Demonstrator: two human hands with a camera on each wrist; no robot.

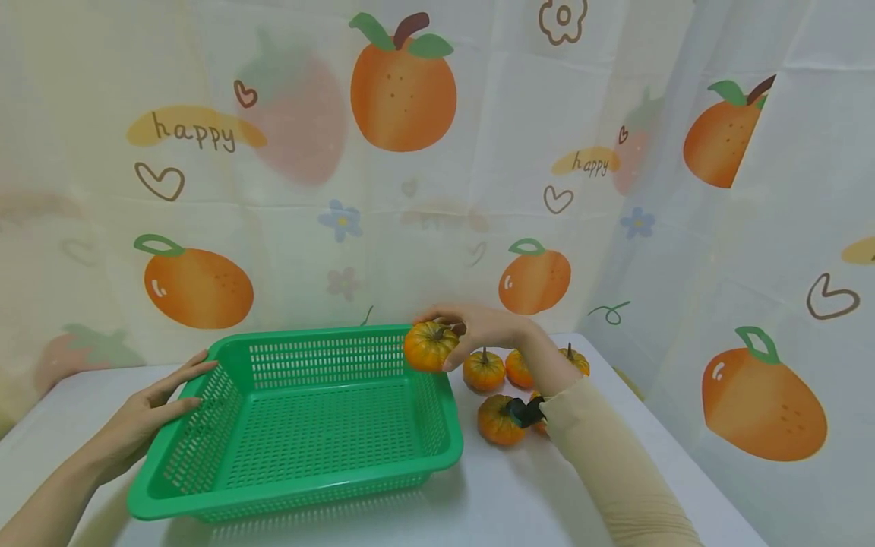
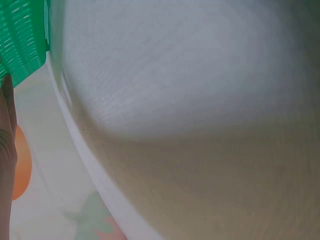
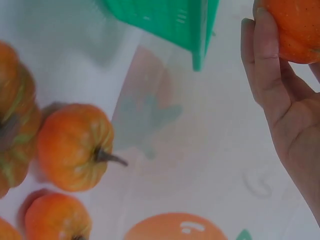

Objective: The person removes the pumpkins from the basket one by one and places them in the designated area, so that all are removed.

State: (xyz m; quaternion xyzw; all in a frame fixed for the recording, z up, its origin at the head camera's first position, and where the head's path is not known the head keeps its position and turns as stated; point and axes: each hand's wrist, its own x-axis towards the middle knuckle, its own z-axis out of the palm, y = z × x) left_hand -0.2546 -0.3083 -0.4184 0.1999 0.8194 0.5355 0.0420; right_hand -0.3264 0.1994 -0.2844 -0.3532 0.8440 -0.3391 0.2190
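Note:
A small orange pumpkin (image 1: 429, 347) is in my right hand (image 1: 487, 328), held above the right rim of a green plastic basket (image 1: 294, 486). Fingers and thumb lie on either side of the pumpkin; the right wrist view shows the same hand (image 3: 295, 115) with part of the pumpkin (image 3: 300, 30). On the basket's left rim rests my left hand (image 1: 146, 414), its fingers fairly straight. Only an edge of that hand (image 2: 6, 130) enters the left wrist view, against the basket (image 2: 22, 40). The basket's inside shows a bare slotted floor.
Several more pumpkins stand right of the basket on the white tabletop (image 1: 492, 501), among them one at the front (image 1: 501, 420) and one behind it (image 1: 484, 370). My right forearm partly covers others. A fruit-print curtain (image 1: 294, 213) hangs behind the table.

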